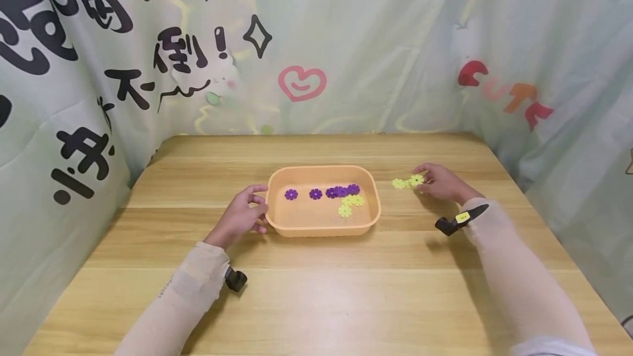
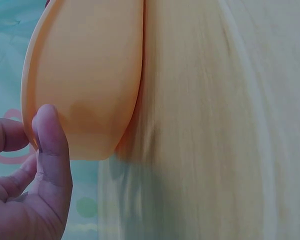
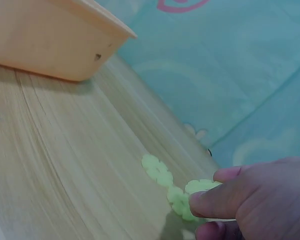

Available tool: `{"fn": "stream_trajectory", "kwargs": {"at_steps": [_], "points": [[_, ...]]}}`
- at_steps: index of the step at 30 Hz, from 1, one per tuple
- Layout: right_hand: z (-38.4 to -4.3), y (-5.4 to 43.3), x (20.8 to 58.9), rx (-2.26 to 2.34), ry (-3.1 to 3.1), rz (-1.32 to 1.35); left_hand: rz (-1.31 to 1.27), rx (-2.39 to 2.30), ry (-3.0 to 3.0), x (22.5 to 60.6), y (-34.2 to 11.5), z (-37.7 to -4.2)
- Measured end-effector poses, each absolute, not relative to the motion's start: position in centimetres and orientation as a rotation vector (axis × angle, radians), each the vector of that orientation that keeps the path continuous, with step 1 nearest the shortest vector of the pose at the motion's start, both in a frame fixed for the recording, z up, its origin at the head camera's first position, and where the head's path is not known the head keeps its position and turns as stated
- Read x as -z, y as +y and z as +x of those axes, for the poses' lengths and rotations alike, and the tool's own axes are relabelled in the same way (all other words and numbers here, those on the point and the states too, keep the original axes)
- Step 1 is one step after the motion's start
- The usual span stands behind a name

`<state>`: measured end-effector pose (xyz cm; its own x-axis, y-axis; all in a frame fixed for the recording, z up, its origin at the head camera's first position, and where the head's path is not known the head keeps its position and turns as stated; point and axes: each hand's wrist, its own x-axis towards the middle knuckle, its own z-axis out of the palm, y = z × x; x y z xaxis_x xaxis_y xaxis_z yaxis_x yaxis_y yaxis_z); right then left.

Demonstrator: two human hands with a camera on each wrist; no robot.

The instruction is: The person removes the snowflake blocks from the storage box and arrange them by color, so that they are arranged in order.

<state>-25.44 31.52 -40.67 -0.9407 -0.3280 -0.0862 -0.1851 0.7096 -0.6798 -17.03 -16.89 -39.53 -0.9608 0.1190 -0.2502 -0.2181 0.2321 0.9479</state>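
1. L hand (image 1: 241,216) holds the orange plastic tray (image 1: 316,230) by the rim of its L end, thumb and finger there, prob. so that the tray does not slide on the bench (image 1: 316,295).
2. R hand (image 1: 442,182) pinches the yellow notched-disc chain (image 1: 407,183) at one end, prob. b/c this leaves the other end free, pointing to the tray.
3. The chain is outside, just R of the tray; if it touches the bench, I cannot tell.
4. Inside the tray, purple notched discs (image 1: 315,194) make approx. a row, w/ yellow notched discs (image 1: 344,211) near the R end; the walls prob. keep them together.
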Motion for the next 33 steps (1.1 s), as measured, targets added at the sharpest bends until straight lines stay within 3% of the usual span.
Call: {"fn": "stream_trajectory", "kwargs": {"at_steps": [33], "points": [[-25.2, 33.8, 41.5, 0.831, 2.872, -0.418, -0.081, -1.799, 2.269, 39.4, -16.7, -17.2]]}}
